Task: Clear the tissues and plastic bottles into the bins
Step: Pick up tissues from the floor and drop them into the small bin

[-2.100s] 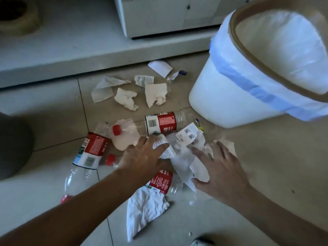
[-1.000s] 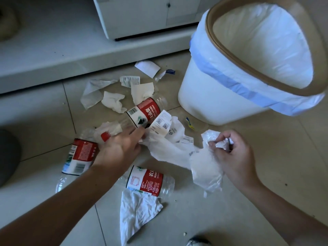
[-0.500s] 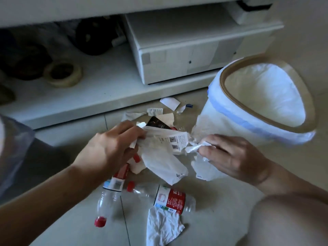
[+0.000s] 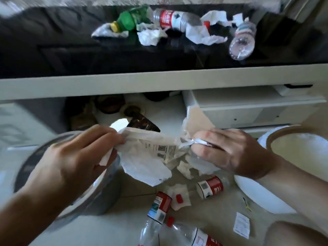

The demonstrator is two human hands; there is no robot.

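Both hands held one bundle of tissues and paper (image 4: 147,157) up in the air, between a grey bin (image 4: 99,196) on the left and a white lined bin (image 4: 291,139) on the right. The left hand (image 4: 71,164) had its fingers (image 4: 106,137) pinched shut on the bundle's left edge; the right hand (image 4: 229,151) had its fingers clamped on a crumpled wad at the bundle's right end.

The bundle looked light and limp, sagging in a loose flap below the hands. Such stuff will not slip, I judged, but it tears and sheds scraps, so a gathered fistful at the bunched middle would serve better than a pinch at an edge.

On the floor below the bundle lay three clear bottles with red labels (image 4: 209,188), a red cap, and more tissue scraps (image 4: 179,197). Those bottles seemed empty: light, smooth, springy, and best gripped round the labelled waist.

Beyond the bundle, on the dark bench (image 4: 53,50), lay a green bottle (image 4: 129,20), two clear ones and more crumpled tissue. Much was left to clear.
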